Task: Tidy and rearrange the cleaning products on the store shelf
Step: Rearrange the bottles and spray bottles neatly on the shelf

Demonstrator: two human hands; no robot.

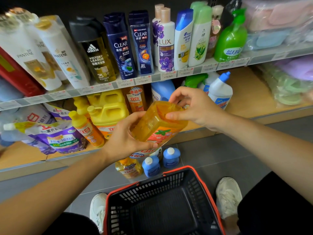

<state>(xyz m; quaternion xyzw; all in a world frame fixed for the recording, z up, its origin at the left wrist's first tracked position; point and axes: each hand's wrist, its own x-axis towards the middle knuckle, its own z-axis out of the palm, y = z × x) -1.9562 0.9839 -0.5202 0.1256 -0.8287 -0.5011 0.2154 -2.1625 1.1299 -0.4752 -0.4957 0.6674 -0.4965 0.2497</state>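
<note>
Nearest, below both hands: dark mesh basket [152, 185] with red rim, on grey floor between two pale shoes [227, 195].

Then left to right. Far left of left hand: purple-and-white pouches [55, 138], slumped on lower shelf [22, 156]. Just left of left hand: small orange flask [86, 129] with yellow cap, yellow jugs [108, 114] behind it.

Left hand [125, 141]: curled round bottle [157, 124] from below, thumb along upper side, fingers wrapped under label side.

Bottle: between both hands, touching each, held in air in front of lower shelf. Tilted, flat end turned up toward camera, other end hidden behind left hand. Clear amber-orange plastic, squared body, label with red fruit and green leaves on lower face.

Right hand [194, 107]: pinching upturned end, thumb on near edge, fingers hooked over far edge.

Under hands, on floor: orange bottle [128, 167], then two blue bottles [151, 166] with white caps, upright, close together.

Behind right hand, on shelf: blue jug [162, 90] and green sprayer [194, 80]. Just right of right hand: white bottle [220, 92] with blue cap, upright.
</note>
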